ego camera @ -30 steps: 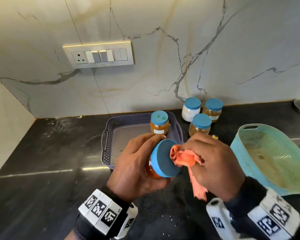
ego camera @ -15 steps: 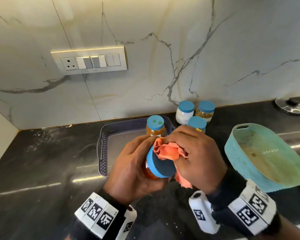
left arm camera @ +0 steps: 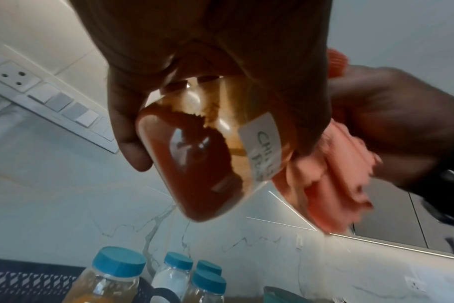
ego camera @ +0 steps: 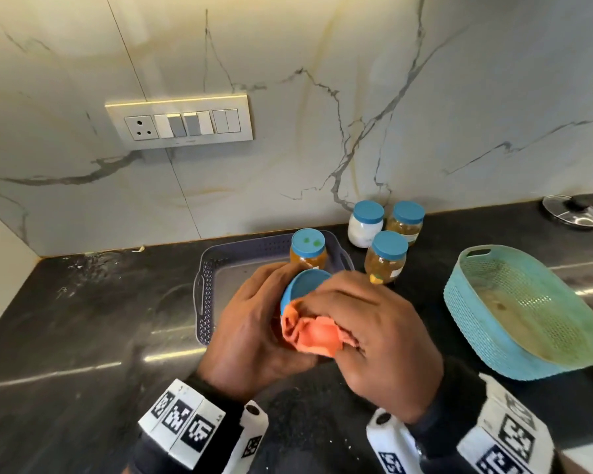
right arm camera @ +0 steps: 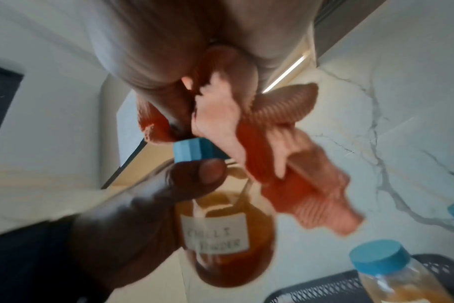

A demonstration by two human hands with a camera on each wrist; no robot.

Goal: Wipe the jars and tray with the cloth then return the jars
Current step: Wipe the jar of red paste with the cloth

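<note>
Orange cloth [ego camera: 314, 333] bunched in right hand [ego camera: 377, 340], left hand [ego camera: 254, 333] gripping tilted jar [left arm camera: 208, 155], lid toward wall.

My left hand [ego camera: 254, 331] and the bunched cloth [ego camera: 310, 331] in my right hand [ego camera: 379, 340] hide most of the jar [ego camera: 303, 285] from the head view, its label [right arm camera: 215, 235] is too blurred to read, and the teal basket [ego camera: 476, 313] runs off frame.
</note>
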